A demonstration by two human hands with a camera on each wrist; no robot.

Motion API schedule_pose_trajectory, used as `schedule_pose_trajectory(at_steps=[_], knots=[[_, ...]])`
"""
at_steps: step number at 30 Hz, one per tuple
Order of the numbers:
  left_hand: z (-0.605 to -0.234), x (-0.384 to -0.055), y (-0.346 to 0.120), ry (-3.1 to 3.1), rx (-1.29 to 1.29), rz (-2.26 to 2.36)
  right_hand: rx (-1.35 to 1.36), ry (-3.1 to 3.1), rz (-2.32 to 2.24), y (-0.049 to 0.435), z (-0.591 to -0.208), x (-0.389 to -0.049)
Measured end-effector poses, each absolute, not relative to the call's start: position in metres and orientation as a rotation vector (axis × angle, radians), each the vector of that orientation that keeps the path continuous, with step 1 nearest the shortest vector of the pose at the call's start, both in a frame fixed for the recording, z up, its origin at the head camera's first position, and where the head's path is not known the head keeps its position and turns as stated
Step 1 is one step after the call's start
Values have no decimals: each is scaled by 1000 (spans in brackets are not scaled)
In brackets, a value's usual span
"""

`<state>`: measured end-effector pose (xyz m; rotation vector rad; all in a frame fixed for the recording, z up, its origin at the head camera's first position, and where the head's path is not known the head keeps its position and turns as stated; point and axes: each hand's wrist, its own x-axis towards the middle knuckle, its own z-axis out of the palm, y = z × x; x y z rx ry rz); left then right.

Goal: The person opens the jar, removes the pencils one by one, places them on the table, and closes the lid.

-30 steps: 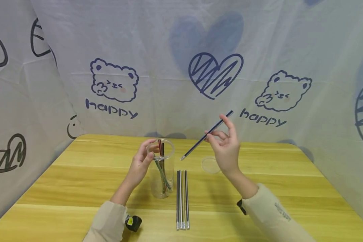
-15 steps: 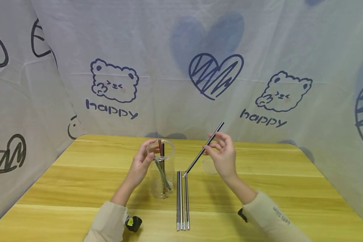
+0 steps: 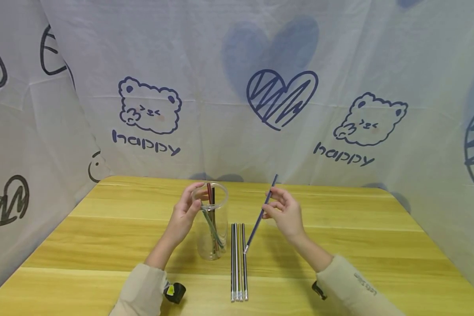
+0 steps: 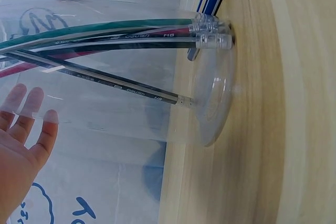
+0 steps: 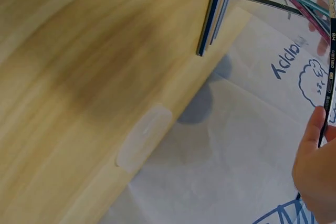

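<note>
My left hand point(image 3: 181, 217) grips a tall clear plastic jar point(image 3: 224, 224) near its rim, fingers and thumb on the wall. Inside the jar lean several pencils point(image 4: 113, 39), green, red and dark striped, with their eraser ends on the bottom. A dark striped pencil point(image 3: 257, 226) is pinched between the thumb and fingers of my right hand point(image 3: 286, 215). It slants with its eraser end low, over the right side of a row of pencils point(image 3: 239, 263) on the table; whether it touches them I cannot tell. That row lies side by side, just right of the jar.
A clear round lid point(image 5: 144, 137) lies on the wooden table point(image 3: 359, 245) near its far edge. Behind the table hangs a white cloth point(image 3: 221, 145) with bear and heart drawings. Black straps or devices point(image 3: 174, 292) sit at the wrists.
My right hand has come down and slightly left with the pencil, which stands steeper now and has its eraser end lower, over the row. The left hand and jar stay put.
</note>
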<state>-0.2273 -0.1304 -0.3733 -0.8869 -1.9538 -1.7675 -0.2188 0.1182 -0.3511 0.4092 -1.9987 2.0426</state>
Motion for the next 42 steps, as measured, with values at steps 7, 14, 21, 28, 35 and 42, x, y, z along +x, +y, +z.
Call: schedule_pose_trajectory(at_steps=[7, 14, 21, 28, 35, 42], knots=[[-375, -227, -132, -1952, -890, -1772, 378, -2108, 2094, 116, -361, -218], [-375, -226, -132, -1962, -875, -1771, 307, -2228, 2110, 113, -373, -218], [-374, -225, -132, -1946, -891, -1780, 299, -2377, 2118, 110, -383, -216], [-374, -225, -132, -1944, -893, -1781, 282, -2524, 2079, 107, -392, -217], [-374, -225, -133, -1948, -883, -1778, 211, -2622, 2033, 104, -396, -217], [-375, -227, -132, -1940, -898, -1794, 185, -2708, 1970, 101, -400, -218]])
